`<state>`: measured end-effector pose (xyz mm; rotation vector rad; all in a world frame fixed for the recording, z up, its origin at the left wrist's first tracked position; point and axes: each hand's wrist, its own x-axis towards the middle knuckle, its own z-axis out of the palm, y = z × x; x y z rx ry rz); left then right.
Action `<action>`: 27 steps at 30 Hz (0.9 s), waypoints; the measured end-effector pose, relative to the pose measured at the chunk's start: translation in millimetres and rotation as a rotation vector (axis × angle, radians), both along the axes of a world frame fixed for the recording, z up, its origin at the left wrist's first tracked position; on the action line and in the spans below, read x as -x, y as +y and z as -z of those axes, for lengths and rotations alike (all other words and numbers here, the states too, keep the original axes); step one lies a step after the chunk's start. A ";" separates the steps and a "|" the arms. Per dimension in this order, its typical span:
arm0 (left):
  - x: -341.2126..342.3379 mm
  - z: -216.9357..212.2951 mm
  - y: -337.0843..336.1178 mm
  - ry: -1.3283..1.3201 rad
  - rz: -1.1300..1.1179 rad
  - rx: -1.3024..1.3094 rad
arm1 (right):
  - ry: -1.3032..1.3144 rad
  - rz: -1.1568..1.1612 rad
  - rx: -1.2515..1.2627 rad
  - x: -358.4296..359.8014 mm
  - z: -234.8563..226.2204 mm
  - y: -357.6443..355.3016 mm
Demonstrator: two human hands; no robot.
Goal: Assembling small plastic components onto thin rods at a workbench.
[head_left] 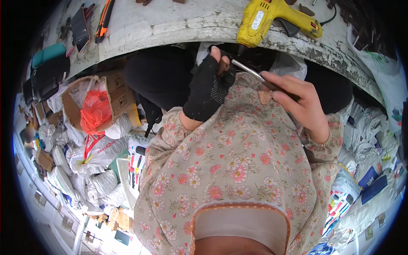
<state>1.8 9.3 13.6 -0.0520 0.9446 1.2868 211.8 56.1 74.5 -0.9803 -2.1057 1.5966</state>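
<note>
My left hand (207, 90), in a black fingerless glove, is closed on a small dark brown piece (223, 67) just below the table edge. Most of that piece is hidden by the fingers. In my right hand (302, 98), which is bare, is a slim hand tool (248, 69) with a bright metal shaft and a dark handle. Its shaft points up and left, and its end lies close beside the left fingers. Whether it touches the brown piece I cannot tell. Both hands are over my lap, in front of my floral smock (238, 157).
Along the worn white table (187, 25) lie a yellow power tool (265, 19) with a trigger and cord, an orange-black utility knife (104, 21) and a dark phone (80, 27). A cardboard box (117, 94) with a red bag (96, 111) stands at left; plastic bags (367, 136) crowd the right.
</note>
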 end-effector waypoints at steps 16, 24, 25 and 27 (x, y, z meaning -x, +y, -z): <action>-9.9 -40.1 -6.9 0.770 0.222 -0.176 | -0.200 -0.083 -0.138 16.7 -43.0 -4.0; 7.5 -24.0 -5.7 0.886 0.340 -0.269 | -0.124 -0.046 -0.043 18.3 -15.8 4.8; 15.5 -21.1 -9.6 0.909 0.478 -0.362 | -0.126 -0.051 -0.053 18.3 -10.8 2.0; 25.9 -12.8 -9.3 0.940 0.597 -0.476 | -0.040 -0.037 -0.034 17.3 9.1 -0.4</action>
